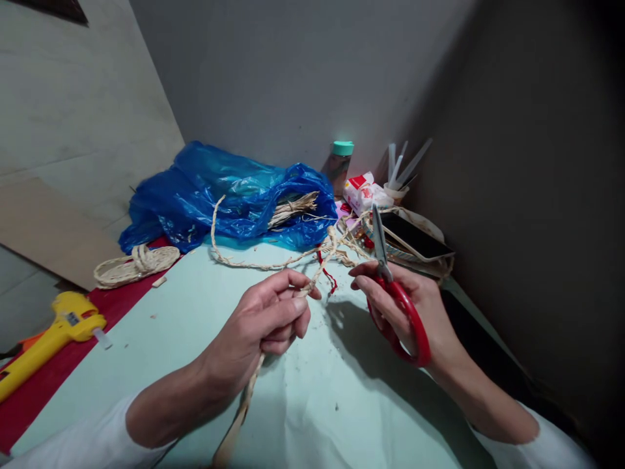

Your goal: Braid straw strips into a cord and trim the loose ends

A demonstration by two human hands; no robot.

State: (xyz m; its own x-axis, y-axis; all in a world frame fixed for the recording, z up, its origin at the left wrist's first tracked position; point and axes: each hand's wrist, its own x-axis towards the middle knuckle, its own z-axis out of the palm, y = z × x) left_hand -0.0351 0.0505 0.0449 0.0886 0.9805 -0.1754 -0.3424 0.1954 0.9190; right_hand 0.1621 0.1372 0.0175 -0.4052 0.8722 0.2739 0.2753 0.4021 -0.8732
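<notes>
Between the thumb and fingers of my left hand is a braided straw cord. One end of it rises beyond my fingers, and a flatter strand hangs below my fist toward the bottom edge. My right hand grips red-handled scissors, whose blades point up and look closed. The scissors are to the right of the cord, apart from it. A longer braided piece curves across the table behind my left hand; whether it joins the held cord I cannot tell. A short red string lies near my left fingertips.
A blue plastic bag with dry straw lies at the back. On the left are a woven straw sandal and a yellow glue gun. A teal-lidded jar, tissue pack and dark phone stand or lie back right.
</notes>
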